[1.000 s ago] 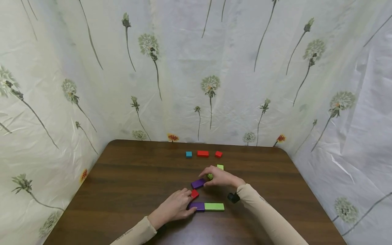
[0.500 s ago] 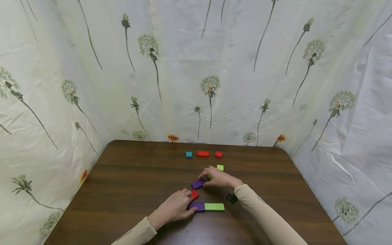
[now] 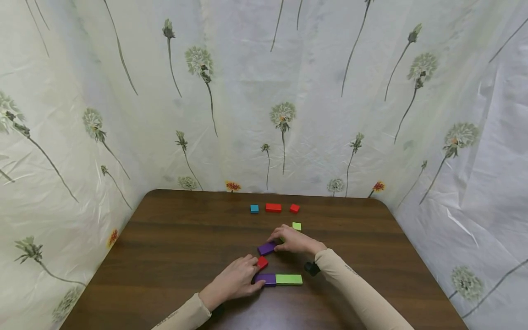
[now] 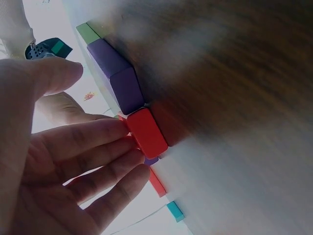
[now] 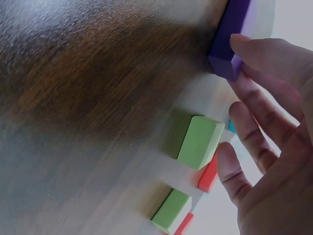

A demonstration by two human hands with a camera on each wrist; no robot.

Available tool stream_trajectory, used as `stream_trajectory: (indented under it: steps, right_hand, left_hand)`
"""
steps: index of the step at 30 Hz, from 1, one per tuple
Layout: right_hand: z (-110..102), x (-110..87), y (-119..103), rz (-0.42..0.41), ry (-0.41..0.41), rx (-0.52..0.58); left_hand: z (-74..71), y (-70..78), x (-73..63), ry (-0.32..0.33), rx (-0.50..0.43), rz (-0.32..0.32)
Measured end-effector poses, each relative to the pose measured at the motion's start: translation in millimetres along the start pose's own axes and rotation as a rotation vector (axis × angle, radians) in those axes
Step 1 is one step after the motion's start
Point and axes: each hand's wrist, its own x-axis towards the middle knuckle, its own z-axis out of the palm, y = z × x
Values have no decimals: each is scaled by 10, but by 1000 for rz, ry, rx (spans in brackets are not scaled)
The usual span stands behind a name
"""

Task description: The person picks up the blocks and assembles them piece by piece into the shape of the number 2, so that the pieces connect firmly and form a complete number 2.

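Observation:
In the head view my left hand [image 3: 235,279] lies at a red block [image 3: 261,262]. The left wrist view shows its fingertips against that red block [image 4: 147,133], the fingers fairly straight and the thumb apart, over a flat purple block [image 3: 266,279]. A long lime-green block [image 3: 288,279] adjoins the purple one end to end. Farther off, my right hand [image 3: 294,239] pinches another purple block [image 3: 266,248] by one end; in the right wrist view its thumb presses one side of the purple block [image 5: 231,41], forefinger opposite. A green block [image 5: 200,142] sits by its other fingers.
A small lime-green block [image 3: 296,226] lies past the right hand. Along the back of the dark wooden table [image 3: 185,229] are a blue block [image 3: 254,209], a long red block [image 3: 273,208] and a small red block [image 3: 294,208]. A flowered curtain [image 3: 247,114] hangs behind.

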Motion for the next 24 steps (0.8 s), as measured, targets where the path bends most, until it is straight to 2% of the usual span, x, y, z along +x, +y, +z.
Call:
stream_trajectory:
  steps: [8, 15, 24]
  right_hand:
    - [-34, -38, 16, -5, 0, 10]
    - [-42, -98, 83, -16, 4, 13]
    - [-53, -147, 137, -29, 14, -6]
  left_hand:
    - [5, 4, 8, 1, 0, 2]
    - [12, 0, 13, -29, -20, -10]
    - [5, 11, 17, -12, -22, -7]
